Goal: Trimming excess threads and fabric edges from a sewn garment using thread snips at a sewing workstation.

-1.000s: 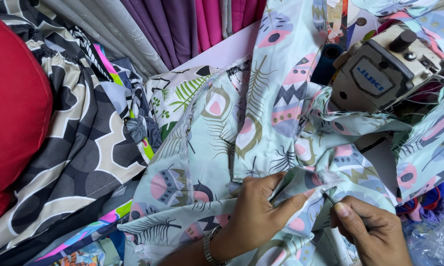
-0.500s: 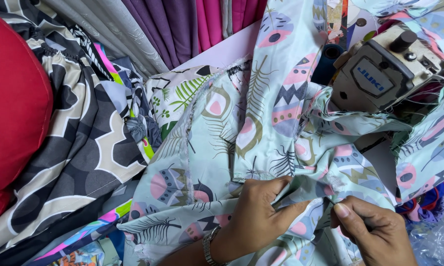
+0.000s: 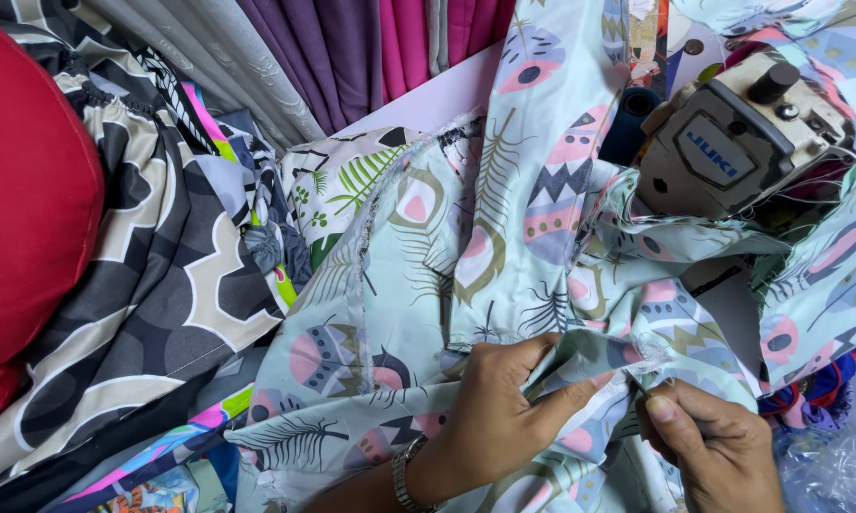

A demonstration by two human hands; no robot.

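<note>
at the bottom edge, around six o'clock, the left hand (image 3: 499, 418) pinches a fold of the pale mint feather-print fabric (image 3: 418, 285), thumb and fingers closed on the cloth, with a metal wristband (image 3: 401, 475) just below it. just beside it at five o'clock, the right hand (image 3: 718, 446) has its thumb and fingers closed narrowly on the frayed edge of the same fabric, the two hands almost touching across the fold. the fabric spreads from the hands up through the centre toward twelve o'clock, draping over the table. at two o'clock a beige sewing machine head (image 3: 732, 142) sits with the cloth bunched around it. at nine o'clock lies a grey and black patterned cloth (image 3: 152, 285), and a red cushion (image 3: 24, 209) touches it at the left edge. farthest off, at twelve o'clock, hang purple and pink curtains (image 3: 371, 47).
</note>
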